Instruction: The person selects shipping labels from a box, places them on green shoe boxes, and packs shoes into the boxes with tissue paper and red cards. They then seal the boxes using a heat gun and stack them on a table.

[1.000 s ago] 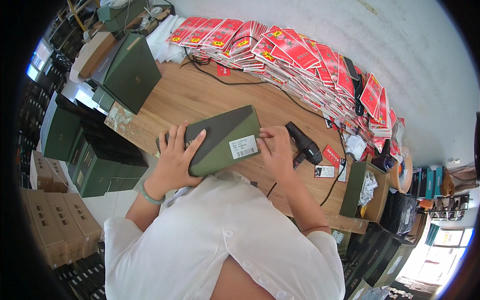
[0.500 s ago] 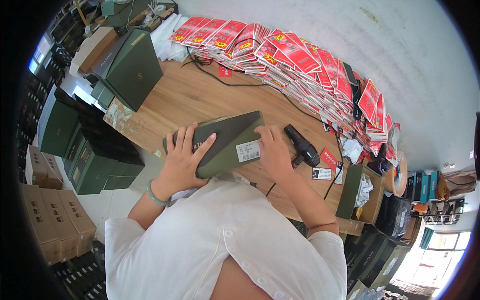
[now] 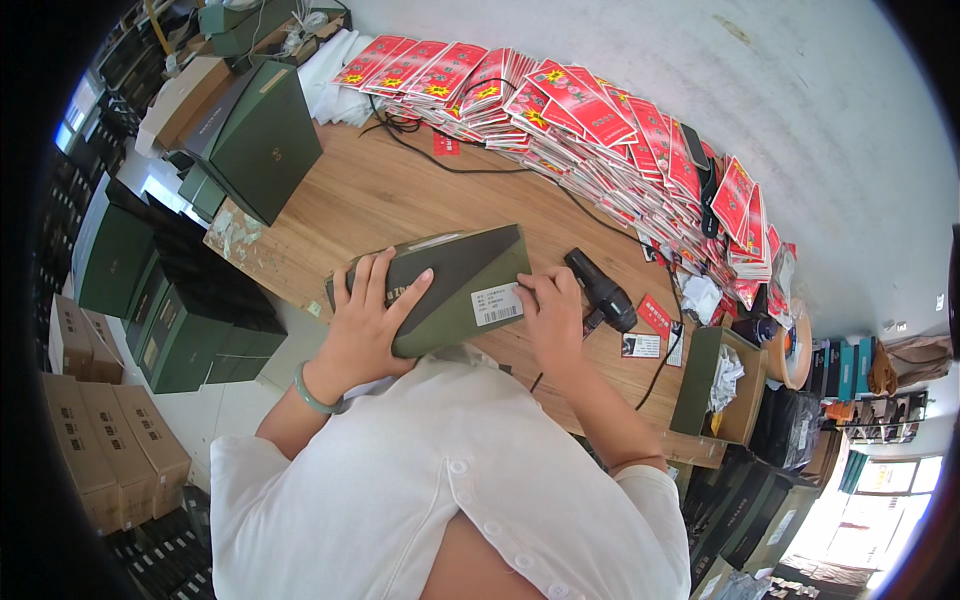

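A dark green and black cardboard box (image 3: 463,268) rests tilted on the table edge, against my white shirt. My left hand (image 3: 366,318) grips its left part, with the fingers spread over the dark face and the thumb apart. A white barcode label (image 3: 495,306) sits on the green side that faces me. At the label's right edge, the thumb and bent fingers of my right hand (image 3: 552,312) are pinched together. Just right of that hand lies a black hair dryer (image 3: 602,292) on the wooden table (image 3: 420,195).
Red printed packets (image 3: 585,110) are heaped along the wall, with a black cable (image 3: 470,170) before them. A large green box (image 3: 262,140) stands at the table's left end. An open green box (image 3: 735,385) holds crumpled paper at the right. Brown cartons (image 3: 115,440) stand on the floor.
My right hand has shifted slightly down along the label's right edge. The left hand and the box have stayed almost in place.
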